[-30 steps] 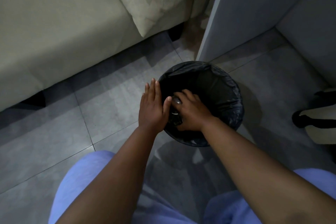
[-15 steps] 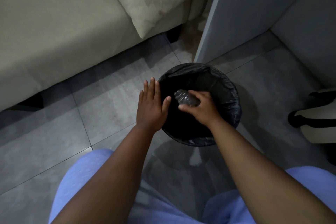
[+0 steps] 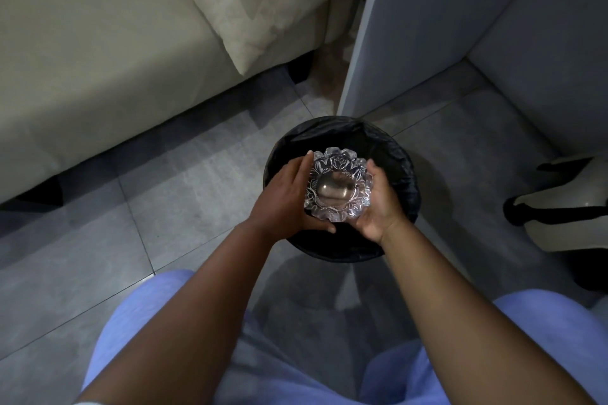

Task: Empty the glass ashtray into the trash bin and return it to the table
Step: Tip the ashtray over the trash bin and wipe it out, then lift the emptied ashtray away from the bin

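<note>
The glass ashtray (image 3: 337,188), clear cut glass with a scalloped rim, faces upward just above the trash bin (image 3: 399,161), a round bin lined with a black bag. Its bowl looks bare. My left hand (image 3: 285,200) cups its left side and my right hand (image 3: 381,204) cups its right side, so both hold it. The table is not in view.
A beige sofa (image 3: 98,59) with a cushion fills the upper left. A white cabinet panel (image 3: 411,26) stands right behind the bin. A black and cream shoe (image 3: 559,200) lies at the right. Grey floor tiles surround the bin; my knees in blue are below.
My right hand lifted the ashtray out of the bin and turned it from upside down to facing up. My left hand left the bin's rim and took the ashtray's left side.
</note>
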{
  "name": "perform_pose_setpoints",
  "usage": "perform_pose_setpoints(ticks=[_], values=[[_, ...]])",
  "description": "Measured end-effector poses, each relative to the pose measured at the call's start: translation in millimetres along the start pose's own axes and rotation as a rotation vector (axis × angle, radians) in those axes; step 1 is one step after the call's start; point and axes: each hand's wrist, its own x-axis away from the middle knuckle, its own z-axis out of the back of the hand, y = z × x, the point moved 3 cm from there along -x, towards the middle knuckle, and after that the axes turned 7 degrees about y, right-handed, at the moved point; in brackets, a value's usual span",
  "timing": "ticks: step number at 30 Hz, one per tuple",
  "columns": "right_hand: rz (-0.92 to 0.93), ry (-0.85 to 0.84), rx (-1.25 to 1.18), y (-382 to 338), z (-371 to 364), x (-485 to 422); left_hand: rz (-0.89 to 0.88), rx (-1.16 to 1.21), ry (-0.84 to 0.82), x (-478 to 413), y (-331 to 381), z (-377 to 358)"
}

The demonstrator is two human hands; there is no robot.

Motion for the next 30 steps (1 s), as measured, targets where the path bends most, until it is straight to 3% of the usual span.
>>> perform_pose_setpoints(ticks=[2, 5, 9, 11, 23, 30], values=[[0.124, 0.1, 0.094, -5, -2, 5, 0.018, 0.015, 0.013, 1, 0, -1], [0.49, 0.284, 0.67, -20, 2, 11, 0.025, 0.022, 0.028, 2, -1, -3], [0.582, 0.023, 1.224, -22, 4, 24, 0.033, 0.027, 0.054, -2, 0, 3], [0.606, -0.031, 1.37, -24, 9, 24, 0.018, 0.01, 0.052, -3, 1, 5], [0.748, -0.014, 1.402, -31, 17, 13, 0.106, 0.002, -0.031, -9, 11, 9], [0.706, 0.022, 1.471, -65, -5, 96, 0.083, -0.097, -0.071, 5, 78, 79]])
